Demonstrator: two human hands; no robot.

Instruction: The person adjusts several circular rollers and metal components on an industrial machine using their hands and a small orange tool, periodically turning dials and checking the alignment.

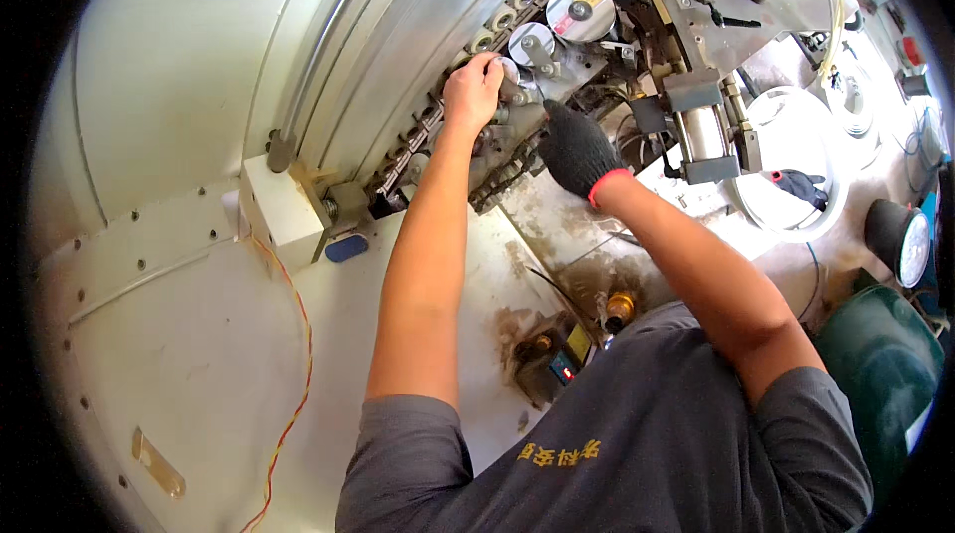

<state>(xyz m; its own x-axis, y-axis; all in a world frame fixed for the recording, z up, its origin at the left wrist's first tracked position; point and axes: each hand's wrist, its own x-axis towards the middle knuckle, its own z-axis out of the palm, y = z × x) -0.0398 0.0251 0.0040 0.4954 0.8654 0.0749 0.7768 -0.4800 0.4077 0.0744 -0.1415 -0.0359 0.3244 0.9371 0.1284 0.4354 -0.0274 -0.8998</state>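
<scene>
My bare left hand [473, 92] reaches into the machine with its fingers bent in. It is at the edge of a small round metal disc [508, 72] beside the row of rollers; its fingertips are partly hidden. To the right, my right hand [580, 147] wears a black knit glove with a red cuff, its fingers closed. A thin rod-like thing [540, 89] runs from its fingertips toward the disc, too small to name surely. Farther up are a mid-sized shiny disc [531, 43] and a larger one [581, 13] with a yellow and pink label.
A metal cylinder block [706, 130] stands right of my gloved hand. Coiled white tubing [841, 170] and another dark glove [800, 188] lie beyond it. A twisted red-yellow wire [303, 334] crosses the white panel at left. A small box with a lit display [549, 364] sits near my torso.
</scene>
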